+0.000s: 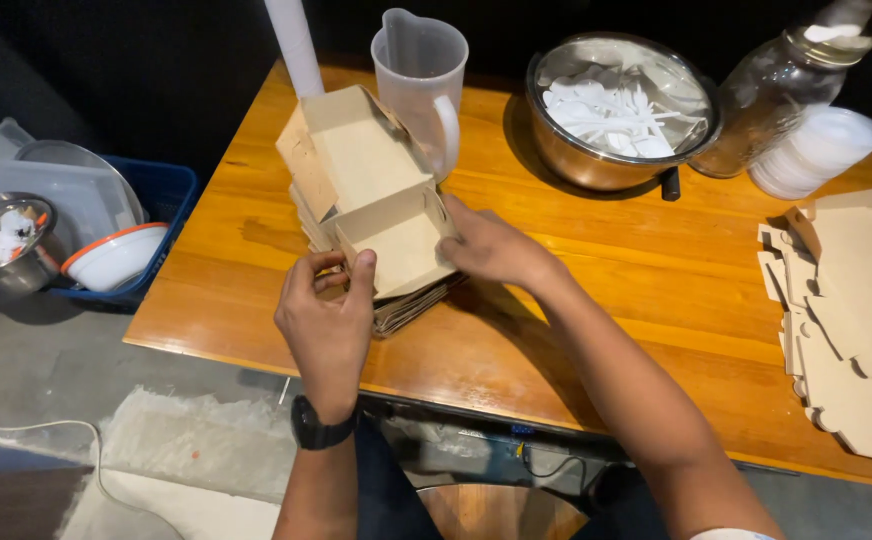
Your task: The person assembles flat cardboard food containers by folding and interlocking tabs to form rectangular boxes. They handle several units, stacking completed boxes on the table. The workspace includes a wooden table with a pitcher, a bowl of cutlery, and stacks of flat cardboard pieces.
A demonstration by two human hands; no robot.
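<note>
Orange-brown wooden table (596, 270) against a black wall (136, 70); below the table, grey concrete floor (46, 360); left of it, a blue crate (171, 190).

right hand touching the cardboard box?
Touching. The head view shows the right hand pressed against the side of the cardboard box, fingers on its wall with no visible gap.

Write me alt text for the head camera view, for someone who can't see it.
Two bare hands, left hand and right hand, grip a folded brown cardboard box atop a stack on a wooden table. Behind it stand a clear plastic jug, a steel bowl of white utensils and a glass jar; flat cardboard blanks lie to the right.
</note>
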